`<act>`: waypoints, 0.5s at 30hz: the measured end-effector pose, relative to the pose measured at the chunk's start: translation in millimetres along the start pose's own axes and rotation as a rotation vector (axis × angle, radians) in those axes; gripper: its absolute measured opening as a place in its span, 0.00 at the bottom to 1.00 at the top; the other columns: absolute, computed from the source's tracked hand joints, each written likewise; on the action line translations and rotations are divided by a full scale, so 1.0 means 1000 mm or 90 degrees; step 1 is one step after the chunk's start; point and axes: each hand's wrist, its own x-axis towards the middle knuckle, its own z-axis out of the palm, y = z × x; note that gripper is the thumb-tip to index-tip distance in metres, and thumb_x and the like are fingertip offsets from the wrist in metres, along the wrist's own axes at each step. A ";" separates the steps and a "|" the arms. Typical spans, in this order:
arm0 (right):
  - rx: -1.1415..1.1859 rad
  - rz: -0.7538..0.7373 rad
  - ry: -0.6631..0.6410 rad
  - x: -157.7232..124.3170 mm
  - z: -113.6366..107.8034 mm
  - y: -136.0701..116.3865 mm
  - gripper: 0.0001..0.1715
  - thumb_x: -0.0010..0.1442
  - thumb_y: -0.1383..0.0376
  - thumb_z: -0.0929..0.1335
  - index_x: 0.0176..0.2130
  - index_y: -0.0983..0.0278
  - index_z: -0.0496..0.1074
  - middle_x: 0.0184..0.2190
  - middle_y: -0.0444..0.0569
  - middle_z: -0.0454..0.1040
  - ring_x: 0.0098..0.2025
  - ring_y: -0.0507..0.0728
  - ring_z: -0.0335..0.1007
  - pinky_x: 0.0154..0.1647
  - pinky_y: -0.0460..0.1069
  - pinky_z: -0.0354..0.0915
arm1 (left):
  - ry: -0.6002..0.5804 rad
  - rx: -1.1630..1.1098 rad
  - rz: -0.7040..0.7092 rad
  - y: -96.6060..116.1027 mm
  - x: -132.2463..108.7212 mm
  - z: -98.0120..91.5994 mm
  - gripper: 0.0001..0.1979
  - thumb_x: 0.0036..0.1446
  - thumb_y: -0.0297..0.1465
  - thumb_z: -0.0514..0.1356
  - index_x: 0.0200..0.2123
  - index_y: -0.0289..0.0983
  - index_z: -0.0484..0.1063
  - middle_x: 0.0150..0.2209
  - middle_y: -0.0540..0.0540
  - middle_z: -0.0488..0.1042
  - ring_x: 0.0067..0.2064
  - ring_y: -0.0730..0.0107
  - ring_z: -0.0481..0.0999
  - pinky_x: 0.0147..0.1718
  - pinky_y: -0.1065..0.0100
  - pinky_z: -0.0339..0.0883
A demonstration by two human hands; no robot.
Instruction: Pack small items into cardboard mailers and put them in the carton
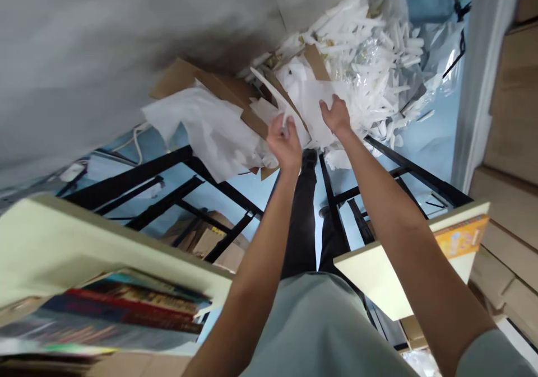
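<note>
My left hand (286, 143) has its fingers curled closed around the edge of a thin white sheet (275, 92), which stands up edge-on. This is beside an open brown cardboard box (229, 94) tilted over a pile of waste. My right hand (337, 117) is over another white sheet (315, 105), with thumb and forefinger apart; whether it touches the sheet I cannot tell. Crumpled white wrapping paper (205, 122) drapes over the box's near side, left of my left hand. Inside the box the contents are mostly hidden.
A heap of white scraps and clear plastic (374, 57) lies behind my right hand. Black metal frames (227, 195) flank my legs. Pale shelf boards stand at left (105, 242) and right (390, 276); stacked books (126, 310) sit below the left one. Cardboard boxes (513, 108) line the right.
</note>
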 end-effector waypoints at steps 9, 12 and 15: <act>0.222 -0.131 0.090 -0.273 -0.158 -0.079 0.34 0.70 0.35 0.71 0.44 0.61 0.81 0.37 0.49 0.82 0.49 0.65 0.80 0.57 0.59 0.81 | -0.424 0.050 0.318 0.231 -0.162 -0.058 0.17 0.78 0.40 0.58 0.58 0.48 0.85 0.72 0.41 0.78 0.78 0.48 0.73 0.77 0.42 0.70; 0.247 -0.092 0.260 -0.374 -0.199 -0.054 0.31 0.71 0.37 0.68 0.36 0.60 0.77 0.32 0.48 0.77 0.42 0.63 0.78 0.48 0.57 0.80 | -0.489 -0.012 0.377 0.279 -0.203 -0.096 0.16 0.77 0.42 0.59 0.57 0.49 0.85 0.70 0.41 0.80 0.75 0.49 0.76 0.76 0.44 0.72; 0.307 -0.039 0.385 -0.484 -0.228 -0.017 0.31 0.69 0.35 0.68 0.35 0.58 0.75 0.32 0.49 0.77 0.40 0.63 0.77 0.41 0.56 0.78 | -0.380 -0.022 0.311 0.296 -0.214 -0.128 0.21 0.74 0.44 0.62 0.65 0.49 0.80 0.73 0.39 0.76 0.78 0.47 0.72 0.79 0.43 0.66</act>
